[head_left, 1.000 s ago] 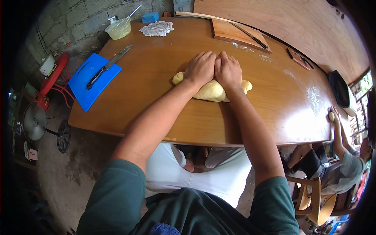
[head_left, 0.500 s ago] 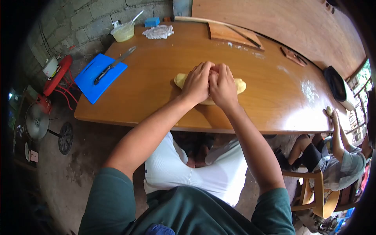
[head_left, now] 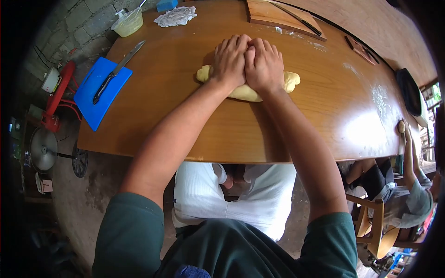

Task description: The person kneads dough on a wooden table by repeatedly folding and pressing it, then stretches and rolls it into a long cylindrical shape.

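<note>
A long lump of pale yellow dough (head_left: 291,81) lies on the wooden table (head_left: 185,116). My left hand (head_left: 230,59) and my right hand (head_left: 264,64) rest side by side on top of its middle, palms down, fingers flat and pointing away from me. Both ends of the dough stick out past my hands. My hands hide the dough's middle.
A blue cutting board (head_left: 95,99) with a knife (head_left: 118,69) overhangs the table's left edge. A plastic bowl (head_left: 126,22), a crumpled cloth (head_left: 175,16) and a wooden board (head_left: 273,14) stand at the far side. Another person (head_left: 408,194) sits at the right, a small dough ball (head_left: 401,126) by their hand.
My fingers were curled over the dough half a second ago. Now they lie flat and my hands press down on it. The dough looks longer and the view has shifted closer.
</note>
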`<state>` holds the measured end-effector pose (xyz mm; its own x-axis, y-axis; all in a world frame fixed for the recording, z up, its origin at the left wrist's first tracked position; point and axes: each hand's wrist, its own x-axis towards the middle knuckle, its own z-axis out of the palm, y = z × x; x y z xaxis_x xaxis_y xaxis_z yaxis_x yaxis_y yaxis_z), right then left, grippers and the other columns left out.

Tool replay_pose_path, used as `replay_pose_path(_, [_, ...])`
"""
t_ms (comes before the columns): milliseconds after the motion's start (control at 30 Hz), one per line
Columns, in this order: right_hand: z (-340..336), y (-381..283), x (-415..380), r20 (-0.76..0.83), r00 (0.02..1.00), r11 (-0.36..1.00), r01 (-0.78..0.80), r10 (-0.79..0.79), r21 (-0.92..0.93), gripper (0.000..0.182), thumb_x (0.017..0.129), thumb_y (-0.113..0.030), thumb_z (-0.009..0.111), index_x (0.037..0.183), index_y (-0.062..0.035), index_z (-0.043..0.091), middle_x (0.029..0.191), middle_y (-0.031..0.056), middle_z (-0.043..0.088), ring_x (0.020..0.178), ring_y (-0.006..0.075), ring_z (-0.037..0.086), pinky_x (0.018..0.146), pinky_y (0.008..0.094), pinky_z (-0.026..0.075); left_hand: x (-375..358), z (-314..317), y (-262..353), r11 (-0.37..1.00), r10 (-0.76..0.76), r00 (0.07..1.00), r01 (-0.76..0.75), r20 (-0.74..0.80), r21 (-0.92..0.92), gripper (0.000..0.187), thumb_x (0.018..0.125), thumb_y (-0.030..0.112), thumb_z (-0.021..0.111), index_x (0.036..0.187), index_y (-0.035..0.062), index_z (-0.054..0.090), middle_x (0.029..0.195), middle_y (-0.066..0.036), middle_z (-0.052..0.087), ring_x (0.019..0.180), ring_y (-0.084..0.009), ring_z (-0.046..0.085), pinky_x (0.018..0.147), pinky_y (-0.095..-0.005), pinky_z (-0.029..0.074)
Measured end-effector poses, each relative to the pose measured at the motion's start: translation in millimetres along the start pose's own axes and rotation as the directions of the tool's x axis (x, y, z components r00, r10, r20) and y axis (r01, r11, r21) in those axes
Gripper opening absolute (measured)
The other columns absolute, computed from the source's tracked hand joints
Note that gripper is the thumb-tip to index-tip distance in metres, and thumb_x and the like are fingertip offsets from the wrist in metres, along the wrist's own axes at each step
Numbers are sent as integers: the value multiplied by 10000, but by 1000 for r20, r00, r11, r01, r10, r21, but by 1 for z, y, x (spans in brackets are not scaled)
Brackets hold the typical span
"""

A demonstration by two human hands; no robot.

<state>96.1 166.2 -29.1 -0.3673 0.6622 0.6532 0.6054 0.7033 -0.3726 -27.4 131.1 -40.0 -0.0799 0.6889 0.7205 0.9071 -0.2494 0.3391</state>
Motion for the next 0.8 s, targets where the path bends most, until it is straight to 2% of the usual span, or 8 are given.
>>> replay_pose_path(167, [29, 24, 53, 100, 991, 995, -88, 93, -51, 387, 1071, -358, 448, 1191, -65, 671, 1226, 168, 721, 1185, 373, 651, 1068, 508, 475, 46, 33, -40, 999, -43, 999, 43, 7, 7, 224, 1062, 286, 601, 1192, 103, 611, 1160, -155, 710, 1130, -414, 664, 970, -519, 524])
replay_pose_path(233, [45, 39, 76, 121, 985, 992, -120, 125, -42, 424, 1070, -374, 443, 1219, -58, 683, 1279, 177, 723, 1222, 377, 653, 1086, 510, 481, 66, 50, -57, 992, -123, 991, 123, 56, 3, 231, 1076, 312, 594, 1161, 99, 610, 1177, -159, 717, 1139, -415, 674, 938, -522, 543])
replay_pose_path(400, [87, 78, 125, 108, 992, 998, -70, 69, -1, 421, 1064, -364, 464, 1170, -42, 713, 1229, 202, 744, 1183, 400, 680, 1051, 541, 509, 104, 85, -96, 986, -156, 983, 161, 95, -48, 238, 1078, 330, 587, 1119, 96, 602, 1185, -175, 721, 1167, -427, 669, 927, -535, 545])
replay_pose_path(467, [94, 85, 132, 181, 981, 997, -72, 74, -16, 407, 1059, -353, 480, 1148, -35, 718, 1206, 209, 749, 1158, 405, 689, 1047, 539, 512, 110, 90, -100, 969, -243, 957, 247, 160, -5, 230, 1056, 318, 608, 1128, 100, 608, 1172, -180, 724, 1149, -435, 674, 923, -547, 541])
replay_pose_path(500, [98, 87, 129, 110, 993, 999, -43, 42, 15, 358, 1047, -328, 516, 1106, -36, 714, 1156, 205, 748, 1115, 408, 692, 1022, 530, 519, 111, 90, -100, 967, -248, 954, 254, 170, -12, 217, 1037, 298, 618, 1132, 102, 613, 1165, -182, 725, 1129, -446, 680, 917, -555, 541])
replay_pose_path(667, [80, 71, 108, -15, 999, 999, 40, -39, 15, 265, 1025, -283, 564, 1044, -48, 684, 1050, 180, 726, 1034, 387, 682, 946, 495, 517, 96, 72, -80, 982, -175, 981, 181, 83, -60, 200, 1028, 261, 612, 1113, 80, 616, 1130, -186, 716, 1111, -447, 675, 923, -548, 536])
replay_pose_path(700, [69, 64, 100, -38, 997, 998, 60, -60, 5, 258, 1020, -279, 565, 1047, -50, 682, 1042, 175, 723, 1029, 378, 679, 942, 487, 512, 90, 65, -73, 992, -106, 994, 108, 31, -64, 193, 1025, 249, 609, 1110, 76, 615, 1108, -186, 709, 1102, -438, 668, 935, -538, 531])
replay_pose_path(800, [35, 37, 51, -31, 998, 997, 56, -58, -50, 236, 1003, -263, 567, 1056, -61, 678, 1012, 159, 711, 1018, 358, 669, 935, 477, 498, 45, 39, -39, 997, -45, 999, 45, -3, -62, 193, 1020, 239, 601, 1123, 76, 607, 1083, -171, 687, 1097, -402, 649, 988, -511, 505])
